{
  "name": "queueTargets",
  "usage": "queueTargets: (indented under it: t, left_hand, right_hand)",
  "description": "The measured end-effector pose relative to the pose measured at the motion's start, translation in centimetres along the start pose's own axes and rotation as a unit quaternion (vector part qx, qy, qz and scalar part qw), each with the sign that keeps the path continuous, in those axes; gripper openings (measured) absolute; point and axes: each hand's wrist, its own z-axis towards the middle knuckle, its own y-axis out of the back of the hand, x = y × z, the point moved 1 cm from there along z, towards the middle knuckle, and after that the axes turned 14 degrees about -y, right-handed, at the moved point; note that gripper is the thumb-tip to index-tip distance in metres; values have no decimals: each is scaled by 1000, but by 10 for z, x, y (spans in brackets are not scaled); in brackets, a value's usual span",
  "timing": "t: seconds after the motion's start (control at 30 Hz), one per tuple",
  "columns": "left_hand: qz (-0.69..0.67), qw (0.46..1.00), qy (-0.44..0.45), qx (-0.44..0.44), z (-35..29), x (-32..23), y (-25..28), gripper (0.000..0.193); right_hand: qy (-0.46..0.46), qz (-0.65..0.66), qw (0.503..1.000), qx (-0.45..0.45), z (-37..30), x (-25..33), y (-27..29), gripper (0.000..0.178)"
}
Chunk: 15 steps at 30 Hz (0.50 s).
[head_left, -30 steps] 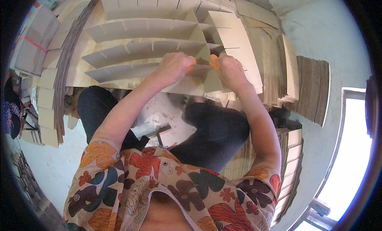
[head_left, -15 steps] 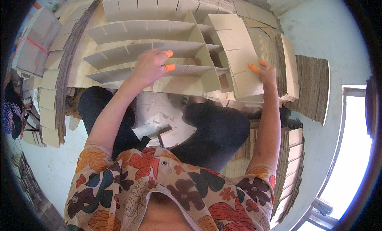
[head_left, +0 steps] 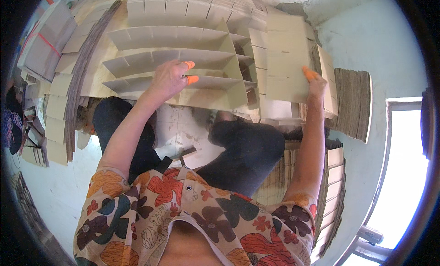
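Observation:
My left hand point(head_left: 170, 77) hovers at the nearest of several long slotted cardboard strips point(head_left: 211, 85) standing on edge. Its thumb and index finger, in orange finger covers, are apart, with nothing visibly gripped. Shorter cross strips point(head_left: 237, 89) intersect the long ones at their right end, forming a divider grid. Over on the right, my right hand point(head_left: 316, 86) pinches the right edge of a flat slotted cardboard strip point(head_left: 286, 55); an orange-covered fingertip lies on its face. Another slotted strip point(head_left: 259, 59) shows between that piece and the grid.
Stacks of cardboard strips stand on the left point(head_left: 85, 48) and right point(head_left: 353, 101). More strips point(head_left: 178, 7) line the far side. A bundle point(head_left: 46, 41) tied with red string is at far left. Below the work surface, my knees flank a tiled floor point(head_left: 176, 124).
My right hand has moved slightly right with its cardboard strip, which is now less slanted and uncovers another strip beside the grid. My left hand stays nearly in place.

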Motion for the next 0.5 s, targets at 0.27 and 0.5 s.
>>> queueTargets:
  t: [0.27,0.5]
  left_hand:
    - [23,996,-34,80,-10,21,-7,19]
    - [27,994,-84,61,-14,23,-28,10]
  right_hand:
    - [197,-38,978,50,-84,96,-34,46]
    - [261,-146,941,157,-134,119,-91,42]
